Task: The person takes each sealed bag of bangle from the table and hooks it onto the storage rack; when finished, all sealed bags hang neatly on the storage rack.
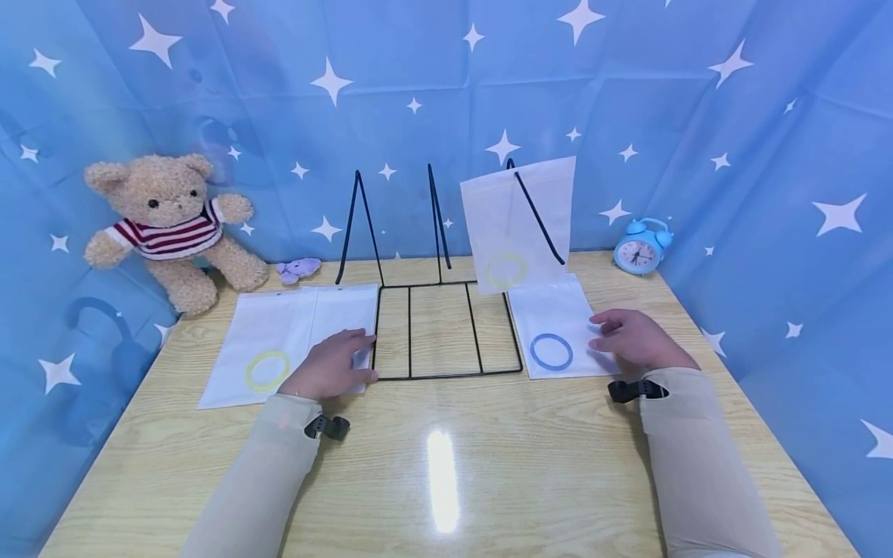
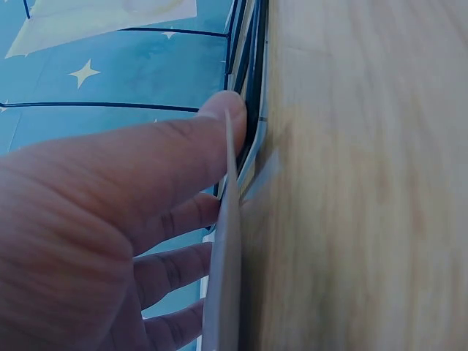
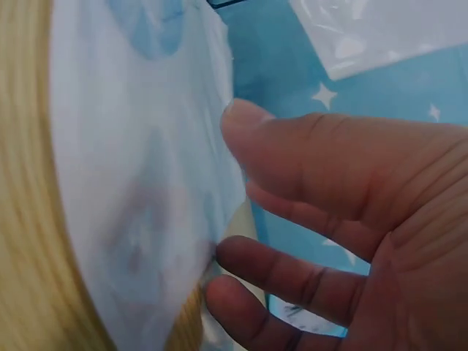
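A black wire rack (image 1: 446, 377) with upright triangular loops lies mid-table. My left hand (image 1: 331, 364), fingers extended, touches its left side bar, the thumb (image 2: 219, 106) near the front corner. Under that hand, white pouches (image 1: 244, 333) overlap, a yellow ring (image 1: 268, 370) showing on the front one. My right hand (image 1: 635, 339) is at the right edge of another white pouch (image 1: 579, 310), which bears a blue ring (image 1: 551, 352). Its thumb (image 3: 248, 117) and fingers stand apart beside that edge. A third white pouch (image 1: 488, 209) leans upright in the rack's right loop, with a faint yellow ring.
A teddy bear (image 1: 167, 232) in a striped shirt sits at the back left, with a small purple object (image 1: 298, 270) beside it. A blue alarm clock (image 1: 638, 252) stands at the back right. Blue star-patterned cloth (image 1: 391, 46) hangs behind the wooden table (image 1: 530, 465).
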Action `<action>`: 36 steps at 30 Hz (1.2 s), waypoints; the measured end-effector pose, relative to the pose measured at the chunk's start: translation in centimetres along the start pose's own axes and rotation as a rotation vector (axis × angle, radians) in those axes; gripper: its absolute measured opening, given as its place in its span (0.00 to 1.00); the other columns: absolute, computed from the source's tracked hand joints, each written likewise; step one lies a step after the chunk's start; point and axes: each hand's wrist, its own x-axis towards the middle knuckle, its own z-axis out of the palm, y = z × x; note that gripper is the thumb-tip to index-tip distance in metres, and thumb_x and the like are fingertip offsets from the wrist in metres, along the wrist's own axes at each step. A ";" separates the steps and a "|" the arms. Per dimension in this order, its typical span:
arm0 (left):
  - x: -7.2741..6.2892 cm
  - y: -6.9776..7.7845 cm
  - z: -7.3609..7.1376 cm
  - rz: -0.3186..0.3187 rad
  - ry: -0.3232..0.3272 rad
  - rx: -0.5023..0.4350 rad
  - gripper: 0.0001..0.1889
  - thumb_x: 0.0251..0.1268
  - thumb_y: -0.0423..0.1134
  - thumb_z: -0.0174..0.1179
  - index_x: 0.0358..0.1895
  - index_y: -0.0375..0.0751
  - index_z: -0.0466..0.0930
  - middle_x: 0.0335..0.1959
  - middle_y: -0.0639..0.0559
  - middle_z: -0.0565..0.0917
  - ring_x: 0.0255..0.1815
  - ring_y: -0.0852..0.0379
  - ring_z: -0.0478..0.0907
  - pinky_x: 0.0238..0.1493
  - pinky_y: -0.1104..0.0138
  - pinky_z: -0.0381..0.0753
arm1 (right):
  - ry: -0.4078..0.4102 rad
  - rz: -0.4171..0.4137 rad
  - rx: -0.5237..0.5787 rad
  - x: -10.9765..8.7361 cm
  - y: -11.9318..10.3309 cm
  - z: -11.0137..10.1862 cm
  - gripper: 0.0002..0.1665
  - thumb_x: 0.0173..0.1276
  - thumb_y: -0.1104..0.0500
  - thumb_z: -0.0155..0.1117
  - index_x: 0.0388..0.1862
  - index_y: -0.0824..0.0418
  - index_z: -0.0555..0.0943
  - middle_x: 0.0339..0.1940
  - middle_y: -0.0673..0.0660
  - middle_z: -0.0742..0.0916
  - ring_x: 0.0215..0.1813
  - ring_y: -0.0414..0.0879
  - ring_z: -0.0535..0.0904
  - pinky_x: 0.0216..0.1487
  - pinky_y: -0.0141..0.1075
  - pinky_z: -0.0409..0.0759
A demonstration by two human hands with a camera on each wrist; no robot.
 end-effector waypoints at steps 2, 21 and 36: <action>0.0 0.0 0.0 0.000 0.001 0.002 0.37 0.70 0.49 0.70 0.78 0.39 0.70 0.81 0.35 0.67 0.81 0.32 0.62 0.79 0.37 0.63 | 0.000 0.027 -0.004 0.1 -0.2 0.3 0.41 0.70 0.44 0.74 0.76 0.58 0.74 0.73 0.71 0.75 0.70 0.67 0.71 0.71 0.69 0.69; 0.1 -0.2 0.1 0.004 0.002 0.006 0.38 0.70 0.49 0.70 0.78 0.39 0.70 0.81 0.35 0.66 0.81 0.32 0.62 0.79 0.37 0.63 | 0.008 0.057 -0.089 0.3 -1.5 1.3 0.42 0.69 0.53 0.75 0.76 0.62 0.69 0.63 0.71 0.78 0.56 0.62 0.75 0.54 0.54 0.80; 0.1 -0.1 0.3 0.002 -0.002 -0.002 0.38 0.70 0.49 0.70 0.79 0.39 0.69 0.81 0.35 0.65 0.81 0.32 0.62 0.79 0.38 0.62 | -0.017 0.013 0.084 0.8 0.0 0.9 0.27 0.74 0.61 0.60 0.72 0.57 0.77 0.78 0.73 0.68 0.77 0.72 0.61 0.75 0.70 0.61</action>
